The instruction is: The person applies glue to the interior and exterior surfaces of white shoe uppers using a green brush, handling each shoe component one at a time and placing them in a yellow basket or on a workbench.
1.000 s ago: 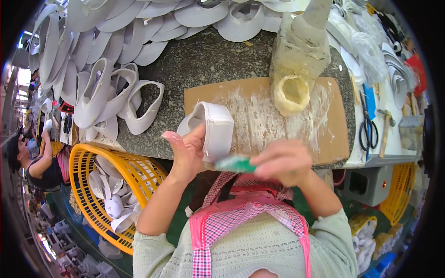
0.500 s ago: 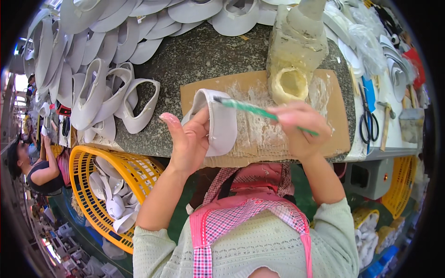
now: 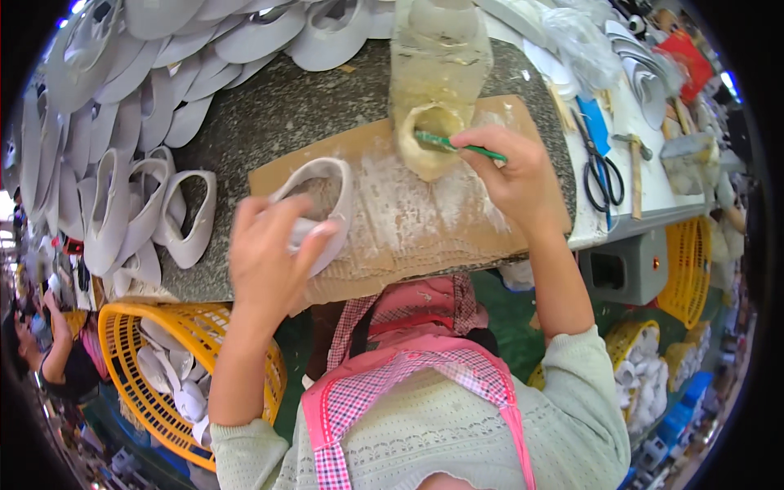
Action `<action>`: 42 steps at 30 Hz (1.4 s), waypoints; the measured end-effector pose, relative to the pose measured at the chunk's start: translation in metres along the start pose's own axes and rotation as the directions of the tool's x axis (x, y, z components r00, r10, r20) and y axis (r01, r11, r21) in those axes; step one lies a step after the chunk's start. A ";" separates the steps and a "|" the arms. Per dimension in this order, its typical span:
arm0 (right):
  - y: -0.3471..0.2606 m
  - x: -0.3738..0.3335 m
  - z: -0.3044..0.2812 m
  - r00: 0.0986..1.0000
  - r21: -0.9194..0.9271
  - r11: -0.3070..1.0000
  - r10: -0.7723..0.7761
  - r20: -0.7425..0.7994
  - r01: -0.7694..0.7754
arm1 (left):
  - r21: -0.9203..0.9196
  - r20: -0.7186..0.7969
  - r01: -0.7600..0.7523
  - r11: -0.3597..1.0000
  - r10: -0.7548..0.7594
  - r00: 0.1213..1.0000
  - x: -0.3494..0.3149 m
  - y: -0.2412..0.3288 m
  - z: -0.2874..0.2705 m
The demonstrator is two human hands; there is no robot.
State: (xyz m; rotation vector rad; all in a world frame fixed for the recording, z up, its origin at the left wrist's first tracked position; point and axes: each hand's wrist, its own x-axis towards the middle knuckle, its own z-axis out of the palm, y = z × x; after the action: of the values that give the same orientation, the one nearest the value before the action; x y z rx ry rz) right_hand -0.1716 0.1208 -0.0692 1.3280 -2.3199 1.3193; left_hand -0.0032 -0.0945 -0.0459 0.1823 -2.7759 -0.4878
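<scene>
A white shoe upper [image 3: 337, 214] rests on the glue-smeared cardboard [image 3: 445, 220], its oval opening facing up. My left hand [image 3: 273, 253] is at its left side, thumb and fingers curved over its edge. Motion blurs these fingers, so whether they grip it is unclear. Between the closed fingers of my right hand [image 3: 514, 175] is a thin green brush [image 3: 486, 152]. Its far end reaches inside the round, crusted mouth of a translucent yellowish glue container [image 3: 441, 82]; the tip is hidden there.
Many white uppers [image 3: 188, 219] are piled along the left and back of the stone slab. Black scissors [image 3: 603, 181] and a hammer [image 3: 635, 171] lie to the right. A yellow basket [image 3: 159, 384] of white pieces stands below left. Another person [image 3: 61, 351] is at far left.
The brush has moved from the upper into the glue container. My left hand has turned over, and the upper it was holding up now lies on the cardboard. The whole view has shifted.
</scene>
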 end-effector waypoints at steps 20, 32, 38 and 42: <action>-0.069 -0.068 0.080 0.983 0.480 0.864 -0.081 -0.163 0.151 | -0.935 0.343 0.303 -0.183 -0.679 0.649 -0.104 -0.037 0.030; -0.095 -0.066 0.092 0.874 0.264 0.838 -0.484 -0.048 0.478 | -0.946 0.321 0.231 -0.228 -0.753 0.574 -0.130 -0.025 0.042; -0.064 -0.030 0.070 0.949 -0.063 0.947 -0.313 0.034 0.315 | -0.948 0.307 0.244 -0.203 -0.784 0.540 -0.133 -0.025 0.035; -0.072 -0.049 0.083 0.841 0.124 0.883 -0.468 0.273 0.452 | -0.939 0.339 0.250 -0.238 -0.770 0.541 -0.126 -0.024 0.040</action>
State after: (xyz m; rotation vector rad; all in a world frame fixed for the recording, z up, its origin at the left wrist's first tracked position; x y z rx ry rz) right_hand -0.0657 0.0729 -0.0994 2.0640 -1.9347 1.0900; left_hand 0.1037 -0.0818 -0.1260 1.0633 -1.0782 -2.1519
